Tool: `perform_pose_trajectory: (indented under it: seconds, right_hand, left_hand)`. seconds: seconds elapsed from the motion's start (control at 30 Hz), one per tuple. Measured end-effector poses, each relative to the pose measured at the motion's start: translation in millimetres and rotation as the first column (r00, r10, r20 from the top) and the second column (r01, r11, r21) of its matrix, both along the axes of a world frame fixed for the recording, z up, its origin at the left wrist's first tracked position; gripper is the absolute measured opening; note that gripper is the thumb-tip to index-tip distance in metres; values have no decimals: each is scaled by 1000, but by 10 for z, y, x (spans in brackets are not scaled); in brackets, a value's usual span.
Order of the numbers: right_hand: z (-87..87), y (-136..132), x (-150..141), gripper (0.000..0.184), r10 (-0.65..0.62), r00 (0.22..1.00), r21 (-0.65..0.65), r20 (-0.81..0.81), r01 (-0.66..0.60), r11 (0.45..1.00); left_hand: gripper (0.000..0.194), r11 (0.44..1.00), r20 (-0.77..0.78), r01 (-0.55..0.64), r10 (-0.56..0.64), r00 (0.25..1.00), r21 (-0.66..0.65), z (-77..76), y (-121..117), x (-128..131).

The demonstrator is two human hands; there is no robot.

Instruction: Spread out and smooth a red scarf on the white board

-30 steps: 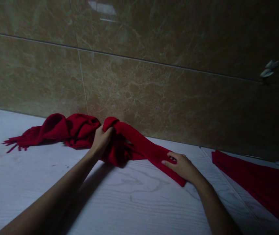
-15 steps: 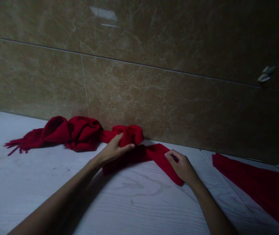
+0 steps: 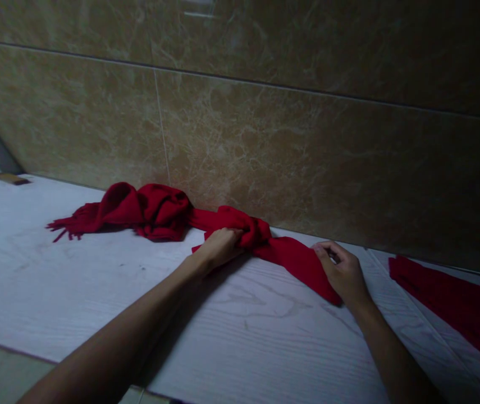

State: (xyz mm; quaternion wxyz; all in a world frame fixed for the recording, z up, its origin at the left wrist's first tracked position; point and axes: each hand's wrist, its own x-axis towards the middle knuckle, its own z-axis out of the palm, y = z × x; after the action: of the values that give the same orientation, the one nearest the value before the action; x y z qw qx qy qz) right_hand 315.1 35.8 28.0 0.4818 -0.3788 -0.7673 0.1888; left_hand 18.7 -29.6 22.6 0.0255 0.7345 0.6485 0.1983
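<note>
A long red scarf (image 3: 161, 205) lies bunched and twisted along the foot of the wall, its fringed end pointing left. My left hand (image 3: 222, 246) is closed on the gathered middle part, where the cloth loops over itself; its fingertips are partly hidden in the folds. Farther right, the flat strip of the scarf runs to my right hand (image 3: 343, 269), which pinches its edge between thumb and fingers. Between the two hands the strip lies fairly straight.
Behind stands a brown marbled tile wall (image 3: 231, 146). The scarf rests on a white wood-grain board (image 3: 248, 342). At right lies another piece of red cloth (image 3: 454, 303). A small brush-like object (image 3: 11, 178) sits at the far left corner.
My left hand has pushed its fingers down into the scarf's loop. My right hand has drawn the strip to the right, and the view has shifted, showing the board's front edge.
</note>
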Motion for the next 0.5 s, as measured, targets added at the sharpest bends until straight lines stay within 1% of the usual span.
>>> perform_pose_trajectory:
  seconds: [0.07, 0.13, 0.2, 0.27, 0.33, 0.4, 0.5]
  right_hand:
    - [7, 4, 3, 29, -18, 1000, 9, -4, 18, 1000]
    - [16, 7, 12, 30, -31, 999, 6, -14, 31, 1000]
    - [23, 9, 25, 31, -36, 999, 0, -31, 36, 999]
    - [27, 11, 36, 32, -38, 998, -13, -48, 37, 999]
    - [31, 11, 44, 33, -45, 997, -31, -62, 43, 999]
    - [35, 11, 46, 34, -55, 996, -40, -76, 52, 998]
    - [43, 13, 49, 34, -76, 993, -25, -92, 73, 997]
  left_hand:
    - [14, 998, -30, -1, 3, 1000, 66, 35, -25, -9]
    - [16, 985, -70, 38, -26, 997, 170, 74, -44, -19]
    - [20, 968, -46, 57, -48, 998, 244, 101, -57, -35]
    - [19, 961, 87, 43, -69, 994, 274, 108, -65, -53]
    - [16, 954, 274, 12, -98, 957, 300, 103, -70, -67]
    - [14, 945, 463, -52, -110, 880, 322, 99, -69, -75]
    - [23, 949, 696, -128, -114, 709, 287, 105, -48, -69]
